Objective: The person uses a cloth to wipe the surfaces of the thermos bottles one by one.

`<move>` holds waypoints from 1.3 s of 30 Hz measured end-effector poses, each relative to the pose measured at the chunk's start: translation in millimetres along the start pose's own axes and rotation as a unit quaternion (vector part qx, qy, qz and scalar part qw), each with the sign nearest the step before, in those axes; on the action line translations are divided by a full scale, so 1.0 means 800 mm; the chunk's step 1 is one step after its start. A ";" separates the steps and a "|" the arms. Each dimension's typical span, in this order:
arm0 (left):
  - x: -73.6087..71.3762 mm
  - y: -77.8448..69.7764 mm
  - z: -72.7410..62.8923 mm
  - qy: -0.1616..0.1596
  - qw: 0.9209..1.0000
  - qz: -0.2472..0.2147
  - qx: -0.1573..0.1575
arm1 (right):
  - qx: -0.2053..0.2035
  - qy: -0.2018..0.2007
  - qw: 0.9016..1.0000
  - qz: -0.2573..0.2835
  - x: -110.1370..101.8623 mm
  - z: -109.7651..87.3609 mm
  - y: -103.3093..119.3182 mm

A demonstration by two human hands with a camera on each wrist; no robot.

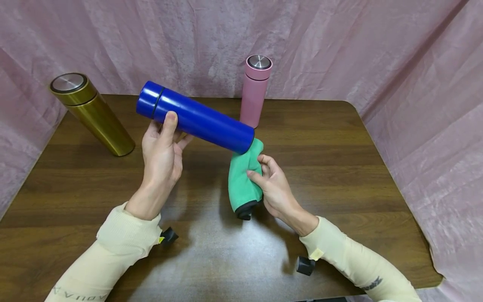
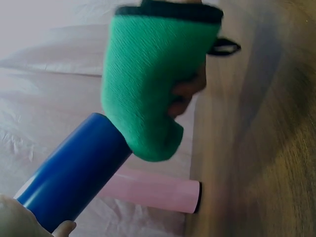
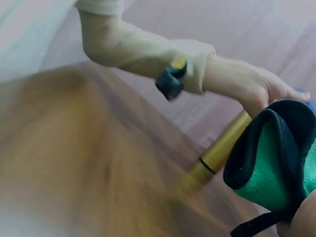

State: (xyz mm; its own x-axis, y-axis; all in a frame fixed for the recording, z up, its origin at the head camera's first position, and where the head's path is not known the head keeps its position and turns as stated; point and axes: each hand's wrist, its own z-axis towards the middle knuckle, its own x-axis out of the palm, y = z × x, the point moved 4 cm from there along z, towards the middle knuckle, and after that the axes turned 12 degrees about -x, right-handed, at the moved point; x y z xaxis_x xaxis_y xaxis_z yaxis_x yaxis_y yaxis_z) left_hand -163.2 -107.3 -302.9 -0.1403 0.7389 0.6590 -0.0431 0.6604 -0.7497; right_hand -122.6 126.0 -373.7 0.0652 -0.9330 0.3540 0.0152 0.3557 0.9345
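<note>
In the head view a blue thermos flask [image 1: 203,119] lies tilted in the air, its lid end up at the left and its base lower at the right. My left hand [image 1: 162,153] grips it near the lid, thumb on the near side. My right hand [image 1: 277,184] pinches a folded green cloth [image 1: 243,180] with a black edge. The cloth's top meets the base of the blue flask. In the left wrist view the green cloth [image 2: 143,79] overlaps the flask's end [image 2: 98,143]. A black loop [image 2: 224,47] sticks out from the cloth's edge.
A gold thermos flask [image 1: 99,119] stands at the left of the wooden table [image 1: 332,167]. Behind the blue flask's base stands a pink thermos flask [image 1: 256,92]. Pink curtains [image 1: 302,46] hang behind the table and along its right side.
</note>
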 end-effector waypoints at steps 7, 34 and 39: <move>-0.002 0.004 0.000 -0.013 1.000 -0.005 -0.008 | -0.105 -0.043 0.993 0.004 0.003 -0.023 0.014; -0.002 -0.001 -0.010 0.028 0.998 0.049 0.009 | -0.140 -0.021 0.988 -0.064 -0.018 0.026 0.023; 0.000 -0.003 -0.011 0.033 0.998 0.042 0.014 | -0.128 -0.017 0.989 -0.067 -0.015 0.032 0.020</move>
State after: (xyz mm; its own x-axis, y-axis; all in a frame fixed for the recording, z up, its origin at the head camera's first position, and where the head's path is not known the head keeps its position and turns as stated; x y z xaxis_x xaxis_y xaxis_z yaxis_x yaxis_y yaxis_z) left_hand -154.6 -107.5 -300.6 -0.0791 0.7989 0.5962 -0.0611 0.5931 -0.8028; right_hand -148.6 141.2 -362.2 0.0115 -0.9727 0.2319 0.2734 0.2261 0.9350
